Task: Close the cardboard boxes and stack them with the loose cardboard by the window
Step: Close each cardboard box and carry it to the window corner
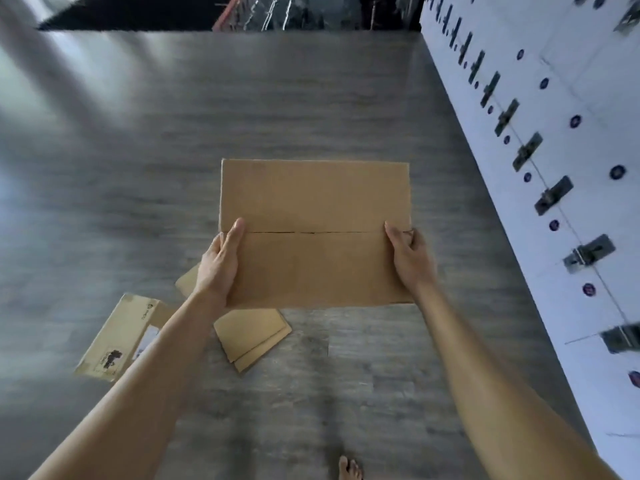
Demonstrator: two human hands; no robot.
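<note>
I hold a plain brown cardboard box (pixel 315 233) above the floor, its top flaps folded shut with a seam across the middle. My left hand (pixel 221 261) grips its left edge, thumb lying on top. My right hand (pixel 408 258) grips its right edge, fingers curled round the side. Below, on the floor, lie loose flat cardboard pieces (pixel 252 337). A second cardboard box (pixel 121 337) with labels lies at the lower left, partly hidden by my left forearm.
Grey wood-look floor (pixel 242 116) stretches ahead. A white cabinet wall (pixel 554 168) with dark handles and round locks runs along the right. A dark mat (pixel 121 19) and glass lie at the far end. A bare foot (pixel 349 469) shows at the bottom.
</note>
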